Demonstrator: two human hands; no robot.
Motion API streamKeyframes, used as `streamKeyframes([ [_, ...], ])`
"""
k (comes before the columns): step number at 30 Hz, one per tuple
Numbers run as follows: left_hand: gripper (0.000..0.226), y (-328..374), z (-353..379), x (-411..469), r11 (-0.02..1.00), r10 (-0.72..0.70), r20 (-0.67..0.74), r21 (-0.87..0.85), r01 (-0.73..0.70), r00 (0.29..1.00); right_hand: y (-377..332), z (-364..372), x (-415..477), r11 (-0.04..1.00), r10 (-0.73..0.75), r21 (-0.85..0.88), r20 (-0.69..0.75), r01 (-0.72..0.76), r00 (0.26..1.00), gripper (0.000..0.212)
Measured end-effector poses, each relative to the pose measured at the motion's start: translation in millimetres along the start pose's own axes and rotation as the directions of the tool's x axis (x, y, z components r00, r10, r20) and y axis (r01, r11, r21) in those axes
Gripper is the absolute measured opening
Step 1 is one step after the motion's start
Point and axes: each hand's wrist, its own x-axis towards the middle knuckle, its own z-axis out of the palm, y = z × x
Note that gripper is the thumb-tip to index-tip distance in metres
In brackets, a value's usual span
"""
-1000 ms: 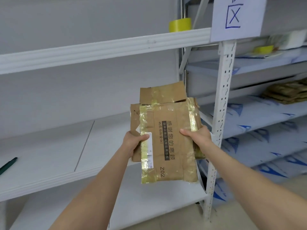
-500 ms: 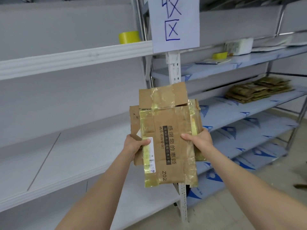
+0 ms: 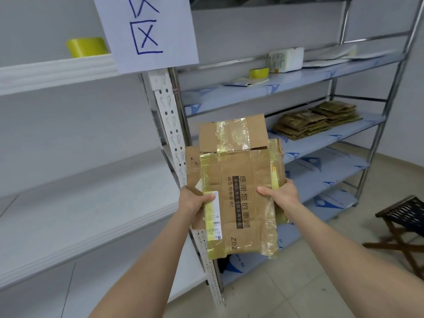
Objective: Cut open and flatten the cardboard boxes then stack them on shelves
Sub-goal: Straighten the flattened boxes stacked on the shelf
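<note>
Head view: flattened cardboard boxes [image 3: 238,187] held upright in front of shelf post [image 3: 168,125]. Left hand [image 3: 193,200] grips left edge, right hand [image 3: 281,193] grips right edge. Cardboard stack [image 3: 319,119] on right shelf [image 3: 367,125].

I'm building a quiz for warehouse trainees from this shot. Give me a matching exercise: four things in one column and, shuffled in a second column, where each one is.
Things:
1. flattened box
2. cardboard stack
3. paper sign
4. folding stool

Places:
A. on the floor at right
B. on a metal shelf
C. gripped by the left hand and right hand
D. hanging at the white shelf's front edge

Pairs: 1-C, 2-B, 3-D, 4-A
</note>
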Motion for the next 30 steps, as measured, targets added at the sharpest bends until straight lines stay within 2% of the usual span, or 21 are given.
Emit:
streamKeyframes([
  [4,0.075,14.7,52.7,17.5,1.000,-0.021,0.036,-0.003,0.022,0.999,9.4,-29.5,40.9,0.999,0.043,0.010,-0.039,-0.043,0.998,0.098],
  [11,0.043,43.3,133.6,80.2,0.997,-0.067,0.109,0.049,0.062,0.992,15.4,-57.6,140.2,0.993,0.119,0.021,-0.021,-0.118,0.993,0.090],
  [16,0.043,63.9,183.8,142.6,0.988,-0.124,0.138,0.107,0.110,0.983,9.0,-70.5,222.6,0.987,0.160,0.001,-0.001,-0.160,0.987,0.096],
  [19,0.057,77.3,212.4,168.8,0.986,-0.155,0.182,0.096,0.140,0.971,2.1,-81.2,261.0,0.986,0.168,-0.011,-0.006,-0.168,0.986,0.089],
  [21,0.037,86.1,228.4,184.7,0.985,-0.162,0.168,0.089,0.148,0.972,-4.4,-86.4,282.6,0.986,0.167,-0.003,0.012,-0.167,0.986,0.080],
  [25,0.046,101.3,259.6,212.4,0.983,-0.176,0.146,0.086,0.165,0.973,-9.7,-95.5,330.5,0.988,0.154,-0.022,0.037,-0.153,0.987,0.069],
  [28,0.056,110.4,285.8,234.3,0.979,-0.194,0.132,0.094,0.183,0.972,-12.9,-100.5,373.0,0.989,0.139,-0.052,0.066,-0.136,0.988,0.077],
  [30,0.053,117.2,305.5,244.7,0.980,-0.188,0.092,0.087,0.180,0.978,-18.1,-104.9,400.1,0.989,0.129,-0.090,0.089,-0.121,0.988,0.088],
])
